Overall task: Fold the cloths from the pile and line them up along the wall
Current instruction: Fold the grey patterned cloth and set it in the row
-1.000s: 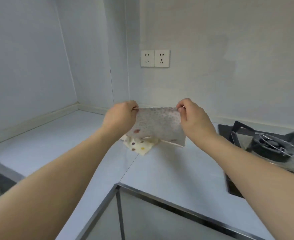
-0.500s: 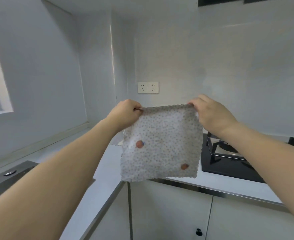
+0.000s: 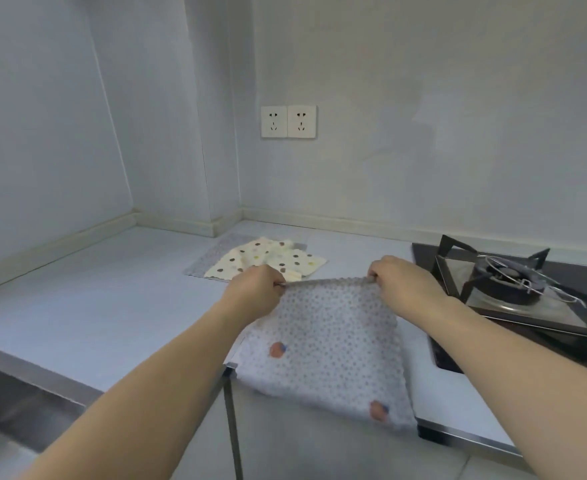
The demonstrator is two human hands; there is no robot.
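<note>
Your two bare forearms come in from the bottom edge, uncovered along their whole visible length: there is no sleeve or cuff on either. Your left hand (image 3: 255,289) is ungloved, with smooth rounded knuckles and no ring, watch or strap at the wrist. Your right hand (image 3: 401,282) is likewise bare, with nothing worn on the fingers (image 3: 373,273) or around the wrist. Both forearms look smooth and unmarked; the nearest parts, close to the camera, are blurred and wide from the lens.
</note>
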